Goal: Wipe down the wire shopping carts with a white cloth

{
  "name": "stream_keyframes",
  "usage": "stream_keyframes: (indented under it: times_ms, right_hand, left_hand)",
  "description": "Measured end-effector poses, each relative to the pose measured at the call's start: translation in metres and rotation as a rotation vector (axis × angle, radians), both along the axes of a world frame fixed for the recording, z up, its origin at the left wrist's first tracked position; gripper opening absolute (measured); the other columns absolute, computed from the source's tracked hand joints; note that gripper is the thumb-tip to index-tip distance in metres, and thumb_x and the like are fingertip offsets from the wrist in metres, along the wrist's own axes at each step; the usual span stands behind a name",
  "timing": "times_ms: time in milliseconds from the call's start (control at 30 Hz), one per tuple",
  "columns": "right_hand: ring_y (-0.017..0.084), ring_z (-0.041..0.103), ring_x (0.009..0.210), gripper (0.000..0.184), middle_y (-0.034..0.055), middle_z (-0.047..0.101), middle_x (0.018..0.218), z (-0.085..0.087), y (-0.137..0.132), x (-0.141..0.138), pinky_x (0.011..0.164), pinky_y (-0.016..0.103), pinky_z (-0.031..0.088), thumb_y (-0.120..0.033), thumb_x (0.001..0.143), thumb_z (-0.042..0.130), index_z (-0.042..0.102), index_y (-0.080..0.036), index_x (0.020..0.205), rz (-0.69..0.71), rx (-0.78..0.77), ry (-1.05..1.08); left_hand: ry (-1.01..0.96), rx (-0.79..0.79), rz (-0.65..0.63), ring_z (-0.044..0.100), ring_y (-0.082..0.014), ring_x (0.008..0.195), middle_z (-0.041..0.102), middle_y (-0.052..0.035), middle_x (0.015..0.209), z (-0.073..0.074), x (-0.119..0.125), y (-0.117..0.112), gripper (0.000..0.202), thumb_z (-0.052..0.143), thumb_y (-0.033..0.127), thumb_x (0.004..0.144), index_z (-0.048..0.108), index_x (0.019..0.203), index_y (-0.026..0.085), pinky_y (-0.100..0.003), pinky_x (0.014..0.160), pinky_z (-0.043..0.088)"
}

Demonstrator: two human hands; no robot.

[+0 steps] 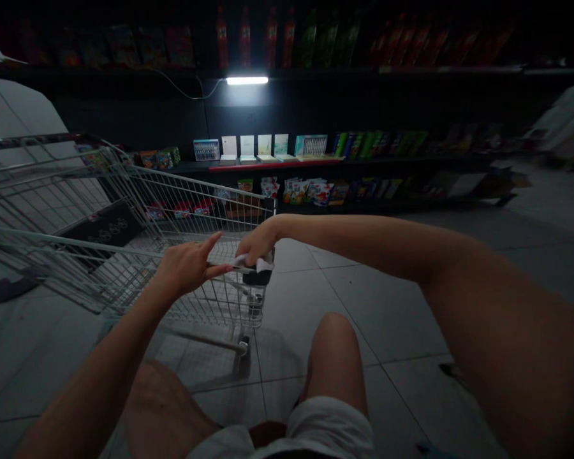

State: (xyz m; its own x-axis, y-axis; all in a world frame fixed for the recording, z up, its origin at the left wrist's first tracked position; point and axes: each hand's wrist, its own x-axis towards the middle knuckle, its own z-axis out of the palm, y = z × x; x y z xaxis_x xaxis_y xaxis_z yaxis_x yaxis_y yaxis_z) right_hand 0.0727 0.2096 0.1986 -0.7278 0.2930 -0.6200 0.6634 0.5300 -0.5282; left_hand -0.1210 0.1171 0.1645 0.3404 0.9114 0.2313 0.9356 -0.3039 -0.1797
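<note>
A wire shopping cart (220, 299) stands at the left, in front of me. At its near right corner my right hand (261, 241) is closed on a white cloth (264, 263), pressing it against the top rim beside the black corner piece. The cloth looks thin and crumpled; it could be a wipe, and part of it is hidden under the fingers. Just left of it, my left hand (185, 264) lies at the rim with thumb and index finger spread apart. The index fingertip reaches close to the cloth. Its other fingers are hidden.
A dark shelf unit (387, 167) runs along the back with boxes, snack packets (310, 191) and bottles (245, 37). A lit tube lamp (247, 81) hangs under the upper shelf. My bent knee (337, 338) rises above the tiled floor (387, 306). A cart wheel (243, 345) rests below.
</note>
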Motion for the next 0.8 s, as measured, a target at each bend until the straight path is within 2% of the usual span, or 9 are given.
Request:
stream_keyframes:
  times_ms: [133,233,300,400,467,533,633,700,800]
  right_hand:
    - [0.009,0.053,0.062,0.021,-0.0035,0.060,0.072,0.023,0.002,0.010,0.064,0.023,0.042,-0.020,0.085,0.063,0.062,-0.013,0.104,-0.079,-0.073,0.070]
    - [0.010,0.054,0.065,0.021,-0.0014,0.063,0.076,0.022,-0.009,0.014,0.068,0.025,0.044,-0.020,0.086,0.060,0.063,-0.014,0.106,-0.087,0.073,0.155]
    - [0.011,0.055,0.070,0.019,0.0009,0.065,0.081,0.010,-0.026,0.015,0.072,0.026,0.044,-0.018,0.085,0.059,0.065,-0.014,0.103,-0.025,0.313,0.268]
    - [0.016,0.058,0.086,0.024,0.0058,0.066,0.097,-0.019,-0.053,0.020,0.083,0.030,0.045,-0.016,0.084,0.058,0.064,-0.016,0.108,0.051,0.704,0.571]
    - [0.018,0.057,0.096,0.028,0.0080,0.065,0.105,-0.036,-0.057,0.029,0.090,0.034,0.044,-0.016,0.084,0.059,0.062,-0.017,0.111,0.073,0.859,0.741]
    - [0.020,0.056,0.099,0.027,0.0081,0.063,0.105,-0.048,-0.044,0.043,0.094,0.036,0.044,-0.016,0.081,0.062,0.064,-0.018,0.108,0.049,0.949,0.816]
    - [0.020,0.055,0.099,0.021,0.0075,0.061,0.103,-0.058,-0.008,0.061,0.093,0.036,0.045,-0.015,0.081,0.060,0.064,-0.018,0.102,-0.202,1.003,0.864]
    - [0.020,0.056,0.101,0.024,0.0076,0.060,0.107,-0.068,0.007,0.061,0.095,0.035,0.046,-0.014,0.083,0.055,0.062,-0.018,0.104,-0.409,0.974,0.935]
    - [0.021,0.057,0.108,0.026,0.0080,0.062,0.111,-0.095,-0.002,0.038,0.099,0.036,0.045,-0.017,0.084,0.051,0.061,-0.020,0.108,-0.562,0.958,1.093]
  left_hand:
    - [-0.001,-0.056,-0.032,0.068,-0.0302,0.104,0.075,-0.0077,0.111,0.007,-0.012,-0.005,0.087,0.038,0.079,0.086,0.029,0.154,0.026,-0.035,0.078,0.047]
    - [-0.020,-0.111,-0.044,0.067,-0.0298,0.108,0.074,-0.0074,0.114,0.015,-0.019,-0.008,0.088,0.042,0.078,0.084,0.027,0.155,0.027,-0.036,0.083,0.046]
    - [-0.024,-0.151,-0.056,0.067,-0.0292,0.108,0.073,-0.0081,0.115,0.019,-0.024,-0.009,0.089,0.045,0.076,0.083,0.028,0.155,0.026,-0.036,0.085,0.046]
    - [-0.024,-0.212,-0.082,0.068,-0.0288,0.105,0.073,-0.0088,0.115,0.021,-0.037,-0.008,0.089,0.047,0.074,0.082,0.030,0.155,0.026,-0.035,0.084,0.046]
    - [-0.026,-0.225,-0.076,0.068,-0.0290,0.105,0.073,-0.0092,0.115,0.022,-0.047,-0.008,0.088,0.047,0.074,0.082,0.031,0.155,0.026,-0.035,0.083,0.046]
    - [-0.022,-0.232,-0.049,0.067,-0.0293,0.105,0.073,-0.0098,0.116,0.023,-0.055,-0.008,0.087,0.045,0.074,0.082,0.033,0.154,0.026,-0.034,0.083,0.046]
    - [-0.011,-0.284,0.018,0.067,-0.0283,0.105,0.073,-0.0105,0.117,0.028,-0.055,-0.011,0.083,0.042,0.074,0.083,0.040,0.151,0.026,-0.033,0.083,0.045]
    - [-0.006,-0.290,0.035,0.066,-0.0288,0.108,0.071,-0.0128,0.120,0.032,-0.040,-0.016,0.083,0.040,0.076,0.083,0.047,0.146,0.023,-0.034,0.084,0.046]
    - [0.040,-0.214,0.018,0.066,-0.0320,0.107,0.071,-0.0157,0.117,0.033,0.002,-0.030,0.082,0.038,0.082,0.080,0.065,0.125,0.019,-0.037,0.082,0.048]
